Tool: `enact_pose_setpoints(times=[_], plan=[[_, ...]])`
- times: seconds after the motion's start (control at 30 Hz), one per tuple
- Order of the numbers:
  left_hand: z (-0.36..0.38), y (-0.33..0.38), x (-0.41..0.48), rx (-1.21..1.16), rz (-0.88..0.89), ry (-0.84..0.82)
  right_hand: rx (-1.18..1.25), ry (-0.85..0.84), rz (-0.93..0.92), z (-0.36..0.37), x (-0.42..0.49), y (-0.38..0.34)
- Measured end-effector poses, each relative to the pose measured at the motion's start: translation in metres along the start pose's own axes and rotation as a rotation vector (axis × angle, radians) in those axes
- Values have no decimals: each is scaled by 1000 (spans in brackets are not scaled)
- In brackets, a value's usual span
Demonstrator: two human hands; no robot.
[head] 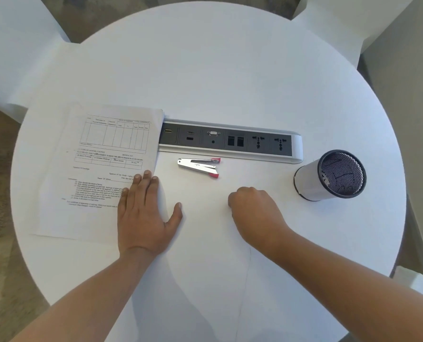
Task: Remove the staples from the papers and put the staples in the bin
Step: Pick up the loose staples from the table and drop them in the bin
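Resting curled into a loose fist on the worktop (230,70), the right hand (253,208) may pinch something small; cannot tell. Left hand (145,213) lies flat, fingers spread, pinning the papers (101,169) at their right edge. Staple remover (199,167) lies at the fist's 11 o'clock, long axis left-right, nearer the right hand. Mesh bin (334,176) stands at 2 o'clock, well apart.

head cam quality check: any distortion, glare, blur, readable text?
Head view: wide-angle bowing curves the round table rim and the socket strip; lighting soft and even, with faint shadows under the left hand and right hand; no hard glare, though white surfaces run near washed out; printed papers too soft to read; staple remover and mesh bin reasonably sharp.
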State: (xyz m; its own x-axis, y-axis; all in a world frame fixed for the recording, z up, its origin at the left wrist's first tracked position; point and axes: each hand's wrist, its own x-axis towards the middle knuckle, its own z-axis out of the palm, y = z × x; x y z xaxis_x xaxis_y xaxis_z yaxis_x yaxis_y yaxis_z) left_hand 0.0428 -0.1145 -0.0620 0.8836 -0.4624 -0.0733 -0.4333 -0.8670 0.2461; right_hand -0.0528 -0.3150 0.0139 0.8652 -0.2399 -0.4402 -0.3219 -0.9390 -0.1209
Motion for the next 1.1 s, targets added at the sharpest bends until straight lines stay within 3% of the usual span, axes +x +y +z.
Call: enact_pose_setpoints(times=[0.27, 0.4, 0.47, 0.57, 0.63, 0.7, 0.77, 0.87, 1.0, 1.1], plan=[[1, 0, 0, 4, -5, -1, 6, 44, 103, 4, 1, -9], [1, -1, 1, 3, -1, 6, 175, 147, 154, 18, 7, 0], [2, -1, 1, 8, 2, 4, 475, 179, 321, 15, 7, 9], [3, -1, 1, 13, 3, 2, 1136, 263, 623, 0, 0, 27], [2, -1, 0, 11, 1, -8, 1410, 325, 651, -15, -15, 39], [2, -2, 0, 8, 4, -9, 1493, 401, 622, -36, -34, 49], [2, -1, 0, 4, 7, -14, 1454, 521, 620, -58, -53, 64], [2, -2, 0, -8, 16, -16, 1164, 665, 706, -80, -69, 92], [1, -2, -2, -31, 25, -20, 771, 610, 790, -83, -70, 122], [-1, -1, -2, -45, 19, -40, 656, 524, 754, -79, -69, 127]])
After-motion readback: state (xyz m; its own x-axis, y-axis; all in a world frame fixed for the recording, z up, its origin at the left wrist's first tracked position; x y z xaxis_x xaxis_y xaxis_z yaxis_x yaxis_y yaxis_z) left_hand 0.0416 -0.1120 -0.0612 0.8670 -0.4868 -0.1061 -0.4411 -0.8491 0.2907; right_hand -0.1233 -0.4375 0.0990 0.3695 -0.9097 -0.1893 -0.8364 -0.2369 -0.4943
